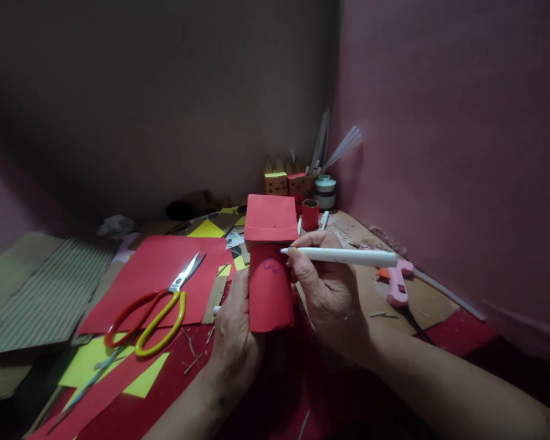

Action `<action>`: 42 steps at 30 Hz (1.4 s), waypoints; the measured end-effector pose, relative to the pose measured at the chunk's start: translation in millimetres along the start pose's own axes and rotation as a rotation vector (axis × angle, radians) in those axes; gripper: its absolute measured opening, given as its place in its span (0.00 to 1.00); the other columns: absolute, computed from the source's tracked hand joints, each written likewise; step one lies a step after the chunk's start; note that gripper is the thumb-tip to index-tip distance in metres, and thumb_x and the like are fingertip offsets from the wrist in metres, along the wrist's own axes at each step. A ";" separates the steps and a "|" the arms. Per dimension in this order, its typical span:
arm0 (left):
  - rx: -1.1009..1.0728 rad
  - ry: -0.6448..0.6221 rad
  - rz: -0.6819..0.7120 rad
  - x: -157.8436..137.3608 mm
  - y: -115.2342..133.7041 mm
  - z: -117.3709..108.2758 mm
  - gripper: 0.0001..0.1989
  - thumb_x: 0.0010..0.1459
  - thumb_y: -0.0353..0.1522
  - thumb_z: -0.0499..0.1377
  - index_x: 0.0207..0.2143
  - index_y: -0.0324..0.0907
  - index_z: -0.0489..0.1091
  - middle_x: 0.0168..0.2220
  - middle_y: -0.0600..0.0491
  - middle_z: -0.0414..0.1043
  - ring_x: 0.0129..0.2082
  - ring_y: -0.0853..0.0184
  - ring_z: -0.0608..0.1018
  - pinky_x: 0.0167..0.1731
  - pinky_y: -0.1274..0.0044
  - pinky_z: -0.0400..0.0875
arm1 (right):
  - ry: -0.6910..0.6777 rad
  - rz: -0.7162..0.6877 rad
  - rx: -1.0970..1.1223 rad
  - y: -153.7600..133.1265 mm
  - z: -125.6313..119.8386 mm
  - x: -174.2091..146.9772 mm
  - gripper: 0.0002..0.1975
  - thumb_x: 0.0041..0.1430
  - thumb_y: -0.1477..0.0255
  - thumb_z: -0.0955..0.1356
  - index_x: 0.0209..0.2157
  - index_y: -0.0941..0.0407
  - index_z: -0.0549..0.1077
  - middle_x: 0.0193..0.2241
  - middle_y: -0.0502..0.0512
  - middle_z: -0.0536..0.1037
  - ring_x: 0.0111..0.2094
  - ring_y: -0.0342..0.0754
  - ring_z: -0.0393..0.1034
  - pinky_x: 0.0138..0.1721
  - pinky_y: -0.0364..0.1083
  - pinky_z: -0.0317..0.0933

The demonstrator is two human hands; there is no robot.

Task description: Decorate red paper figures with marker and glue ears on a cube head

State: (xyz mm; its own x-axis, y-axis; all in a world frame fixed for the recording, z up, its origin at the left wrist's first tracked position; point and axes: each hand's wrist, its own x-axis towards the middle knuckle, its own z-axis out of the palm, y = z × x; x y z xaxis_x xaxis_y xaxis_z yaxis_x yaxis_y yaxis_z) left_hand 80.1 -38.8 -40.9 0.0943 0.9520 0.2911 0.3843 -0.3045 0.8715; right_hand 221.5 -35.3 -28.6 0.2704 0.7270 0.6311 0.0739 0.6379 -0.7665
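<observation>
My left hand [238,327] is closed around the left side of a red paper tube [271,299]. A red box-like piece [271,215] sits at the tube's upper end. Dark wavy lines are drawn on the tube just below that piece. Between the thumb and fingers of my right hand [325,293] is a white marker pen [348,255], lying almost level. Its tip points left and is at the tube's upper right, by the drawn lines; whether it touches I cannot tell.
Scissors [160,311] with red and yellow handles lie on red paper [142,263] to the left. Corrugated cardboard [41,293] is farther left. A pink glue gun [398,284] rests at right. Behind stand a small red cup [310,215], a pale jar [325,192] and cardboard figures [275,183].
</observation>
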 end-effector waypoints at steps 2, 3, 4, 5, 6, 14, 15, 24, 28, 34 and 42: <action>0.001 0.006 0.002 0.0 -1.5 0.3 0.25 0.67 0.50 0.55 0.58 0.46 0.69 0.61 0.43 0.74 0.50 0.53 0.81 0.44 0.63 0.75 | 0.007 0.006 -0.006 0.8 -0.3 -0.2 0.02 0.70 0.67 0.67 0.40 0.49 0.70 0.33 0.49 0.72 0.31 0.45 0.66 0.29 0.46 0.64; -0.002 0.010 0.003 -0.1 -2.2 0.2 0.25 0.67 0.50 0.55 0.58 0.46 0.69 0.61 0.43 0.75 0.51 0.53 0.81 0.44 0.63 0.75 | 0.011 0.008 -0.011 1.0 -0.5 -0.2 0.02 0.70 0.67 0.67 0.40 0.50 0.70 0.33 0.49 0.72 0.31 0.45 0.66 0.29 0.46 0.65; -0.004 0.018 0.005 -0.2 -2.7 0.1 0.25 0.67 0.50 0.55 0.58 0.47 0.70 0.59 0.44 0.76 0.50 0.53 0.81 0.43 0.63 0.75 | 0.016 0.007 -0.015 1.1 -0.6 -0.1 0.03 0.70 0.67 0.67 0.40 0.50 0.69 0.34 0.49 0.72 0.31 0.45 0.66 0.29 0.46 0.64; 0.000 0.022 0.005 -0.3 -2.9 -0.2 0.24 0.67 0.50 0.56 0.58 0.47 0.70 0.58 0.44 0.77 0.50 0.53 0.81 0.43 0.63 0.75 | 0.020 0.004 -0.018 1.1 -0.7 0.0 0.03 0.70 0.67 0.67 0.40 0.50 0.69 0.34 0.49 0.72 0.31 0.45 0.65 0.29 0.46 0.64; 0.008 0.020 0.005 -0.4 -2.8 -0.5 0.24 0.66 0.50 0.56 0.57 0.47 0.70 0.57 0.44 0.77 0.49 0.53 0.81 0.42 0.64 0.76 | 0.023 0.001 -0.020 1.2 -0.8 0.3 0.03 0.70 0.67 0.67 0.39 0.50 0.69 0.34 0.49 0.72 0.31 0.44 0.65 0.30 0.46 0.64; 0.023 0.012 0.016 -0.5 -1.2 -0.9 0.23 0.67 0.49 0.55 0.55 0.47 0.71 0.53 0.45 0.79 0.44 0.54 0.82 0.39 0.64 0.77 | 0.035 -0.003 -0.022 1.3 -1.5 1.2 0.05 0.70 0.68 0.67 0.37 0.51 0.69 0.33 0.49 0.71 0.32 0.46 0.66 0.30 0.47 0.64; 0.026 0.015 0.013 -0.4 -1.4 -0.9 0.23 0.67 0.49 0.55 0.56 0.47 0.71 0.54 0.45 0.79 0.44 0.54 0.82 0.39 0.64 0.77 | 0.035 0.000 -0.026 0.9 -1.7 1.2 0.04 0.70 0.68 0.66 0.37 0.51 0.69 0.33 0.49 0.71 0.32 0.46 0.66 0.31 0.47 0.64; 0.021 0.007 -0.015 0.7 0.4 -0.3 0.24 0.66 0.49 0.55 0.57 0.46 0.70 0.56 0.44 0.78 0.46 0.52 0.81 0.41 0.63 0.76 | 0.031 0.010 -0.069 -0.7 -3.6 2.3 0.05 0.69 0.70 0.66 0.35 0.51 0.67 0.31 0.48 0.69 0.31 0.45 0.66 0.32 0.47 0.64; 0.011 0.013 -0.014 0.4 0.3 -0.2 0.23 0.65 0.48 0.56 0.56 0.47 0.71 0.54 0.45 0.79 0.46 0.52 0.82 0.40 0.64 0.77 | 0.034 -0.012 -0.080 0.3 -3.6 2.6 0.06 0.70 0.70 0.66 0.35 0.51 0.66 0.30 0.48 0.69 0.30 0.45 0.65 0.31 0.47 0.62; 0.006 0.016 -0.029 -1.1 -1.7 0.1 0.24 0.64 0.48 0.57 0.58 0.48 0.71 0.55 0.45 0.79 0.44 0.52 0.83 0.38 0.64 0.77 | 0.025 -0.026 -0.120 -3.2 -4.2 3.5 0.07 0.69 0.72 0.65 0.34 0.51 0.66 0.29 0.48 0.68 0.31 0.46 0.64 0.31 0.48 0.61; -0.024 0.032 -0.044 -0.2 -3.2 0.9 0.26 0.64 0.51 0.57 0.57 0.47 0.71 0.49 0.46 0.81 0.45 0.50 0.82 0.41 0.60 0.75 | 0.014 -0.002 -0.052 2.4 -3.1 -0.5 0.06 0.69 0.70 0.66 0.35 0.51 0.67 0.32 0.49 0.70 0.31 0.45 0.66 0.31 0.47 0.64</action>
State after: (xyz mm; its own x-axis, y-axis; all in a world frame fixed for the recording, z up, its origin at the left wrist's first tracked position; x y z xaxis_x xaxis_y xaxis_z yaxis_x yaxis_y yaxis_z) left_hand 79.6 -38.0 -44.1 0.0480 0.9632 0.2644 0.3651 -0.2633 0.8929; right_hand 224.5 -35.0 -31.1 0.2833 0.7217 0.6315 0.1240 0.6254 -0.7704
